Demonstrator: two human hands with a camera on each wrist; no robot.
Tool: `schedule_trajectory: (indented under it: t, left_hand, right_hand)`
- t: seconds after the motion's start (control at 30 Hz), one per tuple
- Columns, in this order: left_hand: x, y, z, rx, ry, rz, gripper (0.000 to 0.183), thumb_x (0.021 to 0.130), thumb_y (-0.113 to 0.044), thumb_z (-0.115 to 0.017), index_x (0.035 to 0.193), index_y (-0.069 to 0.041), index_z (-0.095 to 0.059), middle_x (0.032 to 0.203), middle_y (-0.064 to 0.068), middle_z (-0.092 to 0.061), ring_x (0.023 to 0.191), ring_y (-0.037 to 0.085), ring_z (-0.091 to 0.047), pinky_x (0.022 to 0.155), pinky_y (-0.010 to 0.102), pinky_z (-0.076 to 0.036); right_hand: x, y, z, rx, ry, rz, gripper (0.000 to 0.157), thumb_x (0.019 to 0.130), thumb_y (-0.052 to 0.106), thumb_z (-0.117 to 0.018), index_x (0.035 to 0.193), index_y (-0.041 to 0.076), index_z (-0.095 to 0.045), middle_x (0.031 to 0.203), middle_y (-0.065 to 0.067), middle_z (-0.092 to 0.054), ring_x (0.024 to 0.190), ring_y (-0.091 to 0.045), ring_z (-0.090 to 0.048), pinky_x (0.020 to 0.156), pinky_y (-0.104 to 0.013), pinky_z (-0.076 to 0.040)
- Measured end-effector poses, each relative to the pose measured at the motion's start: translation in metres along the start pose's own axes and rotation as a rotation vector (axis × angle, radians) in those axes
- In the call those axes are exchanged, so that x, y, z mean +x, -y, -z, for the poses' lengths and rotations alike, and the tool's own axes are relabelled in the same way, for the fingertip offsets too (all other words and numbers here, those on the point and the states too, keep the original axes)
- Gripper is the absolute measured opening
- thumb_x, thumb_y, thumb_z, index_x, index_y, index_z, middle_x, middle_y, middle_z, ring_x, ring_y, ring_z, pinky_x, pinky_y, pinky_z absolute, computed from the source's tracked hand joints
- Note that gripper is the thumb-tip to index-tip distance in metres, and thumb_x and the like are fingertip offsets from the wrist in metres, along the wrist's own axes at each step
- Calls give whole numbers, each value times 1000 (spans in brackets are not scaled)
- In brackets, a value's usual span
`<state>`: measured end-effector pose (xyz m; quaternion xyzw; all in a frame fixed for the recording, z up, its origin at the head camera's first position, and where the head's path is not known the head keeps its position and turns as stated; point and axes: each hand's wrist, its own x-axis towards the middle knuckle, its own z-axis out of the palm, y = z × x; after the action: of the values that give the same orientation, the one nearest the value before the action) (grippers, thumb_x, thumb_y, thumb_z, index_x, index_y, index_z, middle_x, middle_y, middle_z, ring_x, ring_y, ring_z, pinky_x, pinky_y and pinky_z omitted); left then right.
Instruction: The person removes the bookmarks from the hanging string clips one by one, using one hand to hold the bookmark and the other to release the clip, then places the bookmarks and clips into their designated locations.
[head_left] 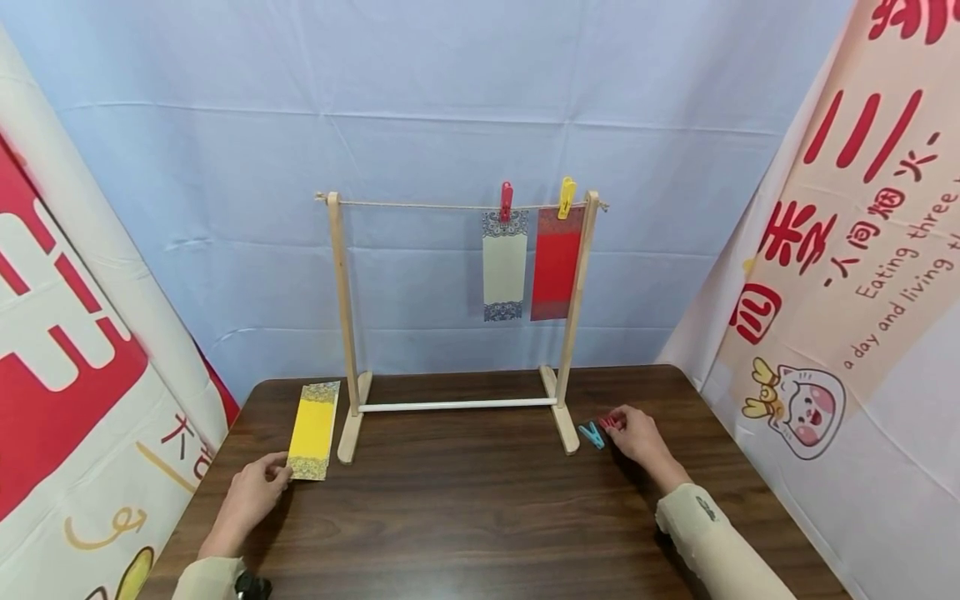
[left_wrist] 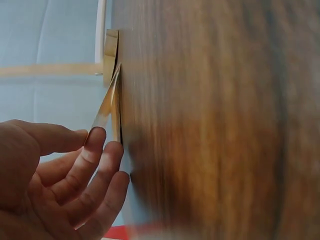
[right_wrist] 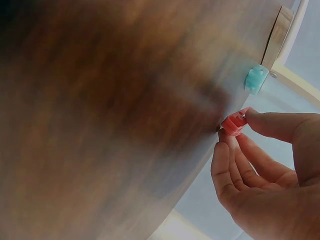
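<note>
My left hand (head_left: 253, 493) pinches the near left corner of a yellow paper card (head_left: 312, 429) with patterned ends, at the table's left. In the left wrist view that card (left_wrist: 106, 106) is seen edge-on between thumb and index finger, its near end lifted and its far end down by the tabletop. On the right, my right hand (head_left: 637, 435) holds a red clothespin (right_wrist: 235, 121) between thumb and fingertips, low over the wood. A light blue clothespin (head_left: 592, 434) lies just left of it. The right wrist view shows this blue clothespin (right_wrist: 256, 79) beyond the red one.
A wooden stand (head_left: 341, 308) with a string (head_left: 420, 205) across its top is at the back of the brown table (head_left: 465, 508). From the string hang a white patterned card (head_left: 504, 271) under a red clothespin (head_left: 506, 202) and a red card (head_left: 556, 271) under a yellow clothespin (head_left: 567, 197).
</note>
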<state>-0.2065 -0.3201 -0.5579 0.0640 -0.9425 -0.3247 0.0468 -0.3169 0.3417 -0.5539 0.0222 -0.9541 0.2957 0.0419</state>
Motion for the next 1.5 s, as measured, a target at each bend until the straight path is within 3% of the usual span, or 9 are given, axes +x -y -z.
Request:
schedule_trajectory:
  t: [0.17,0.57,0.83,1.5]
  left_hand:
    - [1,-3,-1,9,3,30,41,106,-16,-63,140,7,-63,93,7,-76,71,15,-60,67,36,-47]
    - [5,-6,1,83,16,70,40,107,-22,-64,139,2,-65,106,14,-75,85,28,-68,64,50,-53]
    - [5,-8,1,116,9,80,38,106,-20,-64,136,2,-67,105,15,-75,81,26,-66,61,46,-51]
    - [6,-9,2,175,-7,70,37,102,-17,-66,133,3,-69,104,16,-75,87,30,-69,64,50,-53]
  right_hand:
    - [0,-1,-1,-6,-1,2,26,99,4,-72,120,-12,-68,96,-17,-70,85,-29,-66,78,-49,-58]
    - [1,0,-1,-4,18,15,26,100,4,-70,120,-12,-67,96,-19,-70,86,-31,-67,79,-51,-58]
    - [3,2,-3,-15,26,22,29,100,4,-71,124,-13,-66,96,-19,-69,85,-32,-67,76,-49,-58]
    - [-1,3,-2,-13,5,39,30,101,6,-72,125,-11,-65,94,-16,-67,84,-30,-65,77,-51,-57]
